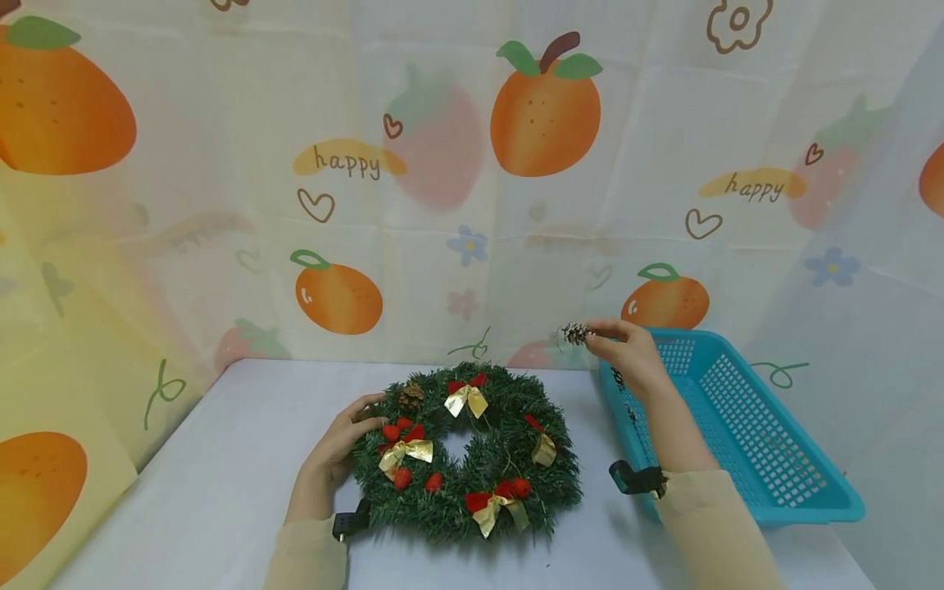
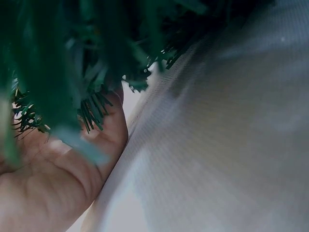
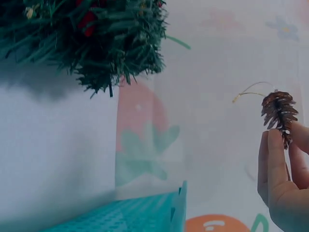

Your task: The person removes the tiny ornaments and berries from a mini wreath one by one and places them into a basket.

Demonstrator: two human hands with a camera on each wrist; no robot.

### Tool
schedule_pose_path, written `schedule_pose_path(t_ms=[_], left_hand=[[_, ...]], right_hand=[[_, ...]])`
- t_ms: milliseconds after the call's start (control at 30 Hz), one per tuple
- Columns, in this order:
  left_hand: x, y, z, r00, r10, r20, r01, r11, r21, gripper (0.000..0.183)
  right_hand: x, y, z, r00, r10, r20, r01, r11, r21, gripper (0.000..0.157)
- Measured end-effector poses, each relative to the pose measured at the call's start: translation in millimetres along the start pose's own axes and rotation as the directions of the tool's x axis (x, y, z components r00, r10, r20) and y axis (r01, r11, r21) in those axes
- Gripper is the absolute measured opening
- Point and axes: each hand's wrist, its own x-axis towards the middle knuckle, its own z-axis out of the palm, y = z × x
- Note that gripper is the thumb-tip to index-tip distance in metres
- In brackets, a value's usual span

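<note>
A green wreath lies on the white table, trimmed with several red-and-gold bows, red berries and a brown pine cone at its upper left. My left hand holds the wreath's left edge; in the left wrist view the palm is partly covered by green needles. Between the thumb and fingers of my right hand, a small white-tipped pine cone is pinched, raised near the basket's back left corner. A thin wire loop sticks out from this cone in the right wrist view.
To the right stands a turquoise plastic basket with perforated walls. Small dark pieces show along its left side. Behind the table hangs a cloth printed with oranges and hearts.
</note>
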Motion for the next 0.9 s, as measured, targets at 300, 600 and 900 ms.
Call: schedule_pose_path(t_ms=[300,600,900], left_hand=[[-0.1,0.0,-0.1,1.000,0.008,-0.003,-0.008,1.000,0.029,0.058],[-1.8,0.8,2.1,0.999,-0.035,-0.013,0.035,0.999,-0.026,0.057],[0.5,-1.7,0.8,0.999,-0.029,-0.015,0.029,0.999,-0.018,0.058]], right_hand=[[-4.1,1.2,-17.5,0.999,0.026,-0.041,-0.024,0.999,0.039,0.050],[-9.9,3.7,-30.9,0.999,0.011,-0.052,-0.006,0.995,0.095,0.054],[-11.9,5.5,-42.0,0.997,0.017,-0.069,0.002,0.962,0.274,0.039]])
